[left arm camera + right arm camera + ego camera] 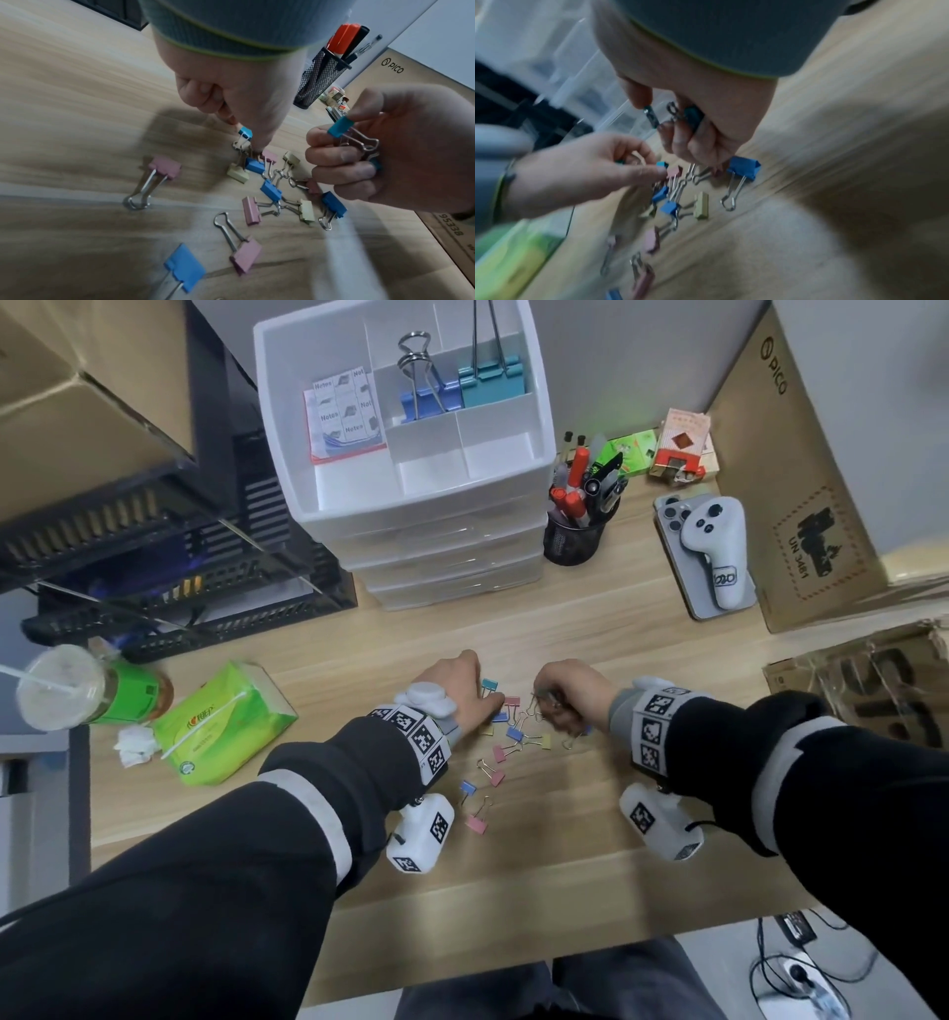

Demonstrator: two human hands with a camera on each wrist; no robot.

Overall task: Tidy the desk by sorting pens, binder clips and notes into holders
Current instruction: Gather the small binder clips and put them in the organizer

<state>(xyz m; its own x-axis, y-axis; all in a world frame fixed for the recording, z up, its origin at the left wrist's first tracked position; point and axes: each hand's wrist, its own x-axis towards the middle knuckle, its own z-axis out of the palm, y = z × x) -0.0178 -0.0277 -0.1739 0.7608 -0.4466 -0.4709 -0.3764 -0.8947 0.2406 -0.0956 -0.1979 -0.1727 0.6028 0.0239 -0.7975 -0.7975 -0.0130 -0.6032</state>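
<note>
- The head view looks steeply down from above onto the pale wooden desk (539,629), arms entering from the bottom edge.
- Each wrist view sits close over its own hand, facing forward along the fingers.
- All three share the scattered small coloured binder clips (506,737) at mid-frame.

The wooden desk (539,814) has bare room near its front edge, and also in a wide strip between the little clips (506,737) and the white drawer box (411,469) at the back. On the left, a green tissue pack (226,726) and a drink cup (67,690) stand in the way, with black trays (169,588) behind them. On the right, a black pen cup (575,539), a phone with a white controller (714,546) on top, and cardboard boxes (801,469) block the side (the top of the drawer box is open from above).
</note>
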